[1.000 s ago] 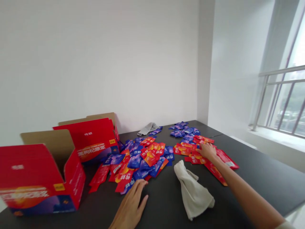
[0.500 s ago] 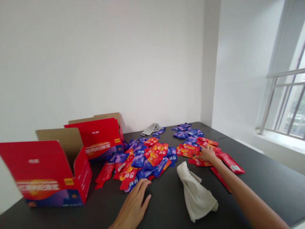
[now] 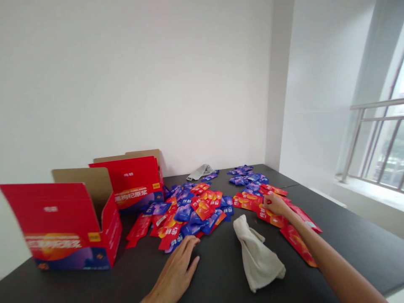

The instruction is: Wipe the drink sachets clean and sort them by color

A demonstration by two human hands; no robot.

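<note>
My left hand (image 3: 178, 269) lies on the dark table with its thumb apart and nothing in it. Its fingertips reach the near edge of a mixed pile of red and blue sachets (image 3: 192, 210). Over on the right, my right hand (image 3: 275, 205) has its fingers closed on a red sachet (image 3: 272, 218) printed with orange fruit. More red sachets lie around and partly under that hand, and another red sachet (image 3: 298, 244) is beside the forearm. Between the two hands a crumpled pale cloth (image 3: 257, 256) rests on the table.
Two open red cartons, a near carton (image 3: 63, 227) and a far carton (image 3: 135, 185), stand at the left. Toward the wall lie a grey cloth (image 3: 201, 171) and small heaps of blue sachets (image 3: 244, 174). A metal railing (image 3: 355, 139) is by the window.
My right hand has drawn its fingers together on a red sachet, which has turned and shifted slightly. The red sachet by the forearm shows more now. My left hand has stayed in place.
</note>
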